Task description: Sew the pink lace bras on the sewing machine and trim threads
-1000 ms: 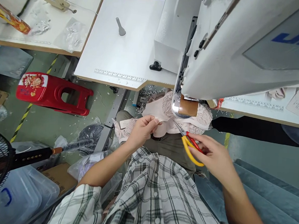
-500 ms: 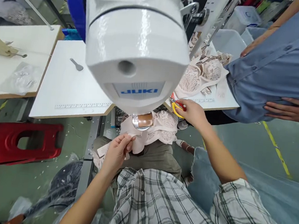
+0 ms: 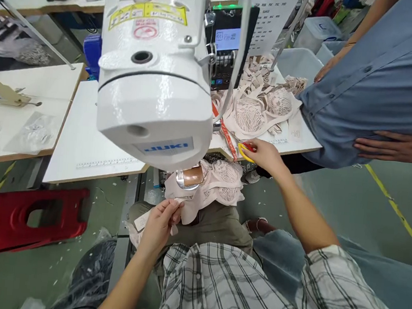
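Note:
A pale beige lace bra (image 3: 224, 194) hangs over my lap beneath the head of a white sewing machine (image 3: 155, 117). My left hand (image 3: 161, 220) is closed in a pinch on the near left edge of the bra's fabric. To the right, at the table's front edge, my right hand (image 3: 267, 157) grips a pair of scissors (image 3: 243, 152) by yellow and red handles. A red patterned strap (image 3: 228, 138) lies just left of the scissors. The needle area is hidden behind the machine head.
More beige bras (image 3: 252, 113) are piled on the table at right, beside a clear plastic bin (image 3: 300, 62). A person in a blue shirt (image 3: 378, 92) stands close on the right. A red stool (image 3: 26, 216) sits on the floor at left. A control screen (image 3: 227, 39) glows behind the machine.
My view has shifted, so more of the machine top and screen shows. The scissors remain in my right hand near the table edge. My left hand keeps its pinch on the bra.

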### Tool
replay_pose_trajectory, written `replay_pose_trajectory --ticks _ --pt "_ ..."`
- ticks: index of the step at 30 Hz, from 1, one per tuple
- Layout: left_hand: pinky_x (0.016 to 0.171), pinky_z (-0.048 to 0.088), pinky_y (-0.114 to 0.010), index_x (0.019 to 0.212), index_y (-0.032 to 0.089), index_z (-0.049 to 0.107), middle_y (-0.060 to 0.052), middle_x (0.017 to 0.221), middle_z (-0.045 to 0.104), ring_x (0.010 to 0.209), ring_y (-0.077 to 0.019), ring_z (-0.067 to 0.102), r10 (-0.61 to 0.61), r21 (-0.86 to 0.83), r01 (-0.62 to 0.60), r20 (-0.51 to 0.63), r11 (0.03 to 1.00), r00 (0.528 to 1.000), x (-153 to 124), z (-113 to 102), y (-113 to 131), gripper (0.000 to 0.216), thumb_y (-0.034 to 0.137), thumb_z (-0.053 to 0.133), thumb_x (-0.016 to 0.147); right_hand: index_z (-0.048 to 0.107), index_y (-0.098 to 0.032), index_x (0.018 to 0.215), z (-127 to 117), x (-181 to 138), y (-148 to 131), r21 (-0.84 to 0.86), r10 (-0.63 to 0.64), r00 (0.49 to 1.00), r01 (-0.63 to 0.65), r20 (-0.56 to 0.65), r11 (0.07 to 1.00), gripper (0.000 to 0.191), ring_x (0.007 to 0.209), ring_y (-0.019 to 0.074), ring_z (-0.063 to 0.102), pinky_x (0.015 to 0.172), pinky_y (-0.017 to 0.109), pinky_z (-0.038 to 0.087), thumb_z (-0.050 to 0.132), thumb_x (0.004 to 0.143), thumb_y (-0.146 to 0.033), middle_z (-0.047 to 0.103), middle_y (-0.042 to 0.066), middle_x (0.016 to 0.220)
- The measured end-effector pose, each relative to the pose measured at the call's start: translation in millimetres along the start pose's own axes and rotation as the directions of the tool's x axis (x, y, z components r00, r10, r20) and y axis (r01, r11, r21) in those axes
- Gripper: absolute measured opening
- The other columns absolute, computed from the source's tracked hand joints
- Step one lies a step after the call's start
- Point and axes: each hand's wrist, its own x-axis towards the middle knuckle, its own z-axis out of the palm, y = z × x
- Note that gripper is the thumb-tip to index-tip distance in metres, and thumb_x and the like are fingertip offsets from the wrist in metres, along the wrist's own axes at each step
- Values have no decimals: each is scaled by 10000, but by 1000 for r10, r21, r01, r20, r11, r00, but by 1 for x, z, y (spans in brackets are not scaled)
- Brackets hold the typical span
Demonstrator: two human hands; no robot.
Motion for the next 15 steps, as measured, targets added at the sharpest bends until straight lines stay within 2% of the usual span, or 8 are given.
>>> replay_pose_trajectory --ticks 5,8,11,12,13,14,15 --pt "490 302 -228 722 152 648 54 525 410 498 -82 348 -5 -16 5 23 1000 1000 -1 9 5 414 554 748 735 695 -98 1133 13 43 -39 -109 -218 976 216 -7 970 364 950 222 701 772 270 495 499 941 -337 757 106 1030" --pt "494 318 -224 783 143 663 34 550 495 500 -83 403 -32 -44 34 49 998 998 -4 8 11 377 509 742 735 660 -83 1175 10 42 -50 -104 -282 959 280 -2 954 372 1053 246 681 896 334 496 430 978 -300 737 136 1108" --pt "463 330 -228 788 147 657 8 573 578 464 -87 443 -80 -52 87 130 995 988 -5 1 15 338 474 725 735 624 -113 1199 9 4 -55 -98 -289 954 282 -74 954 311 1139 313 640 990 465 479 434 981 -229 699 185 1191" --pt "450 336 -231 784 150 654 1 579 599 448 -88 450 -101 -52 111 172 992 980 -5 -2 16 325 467 715 741 604 -152 1211 11 -15 -56 -79 -276 949 267 -153 961 309 1127 314 640 974 491 496 402 1000 -254 692 178 1191" --pt "441 346 -234 774 153 652 -9 591 619 437 -91 461 -126 -45 139 222 989 967 -4 -5 16 312 460 703 753 609 -220 1175 14 -37 -58 12 -268 915 285 -301 959 259 1084 297 652 936 486 531 441 1000 -311 707 134 1129" --pt "434 356 -236 760 154 652 -19 604 637 428 -92 472 -149 -35 165 273 986 951 -4 -7 16 301 453 690 767 621 -262 1099 20 -59 -61 80 -320 861 379 -395 922 192 960 285 678 851 482 568 524 968 -364 722 99 1011" --pt "431 367 -239 749 156 651 -28 620 652 424 -94 484 -174 -18 190 324 982 930 -3 -8 16 290 442 676 782 625 -288 1094 27 -81 -64 116 -490 810 547 -321 829 185 916 270 686 810 463 588 577 940 -378 733 79 985"
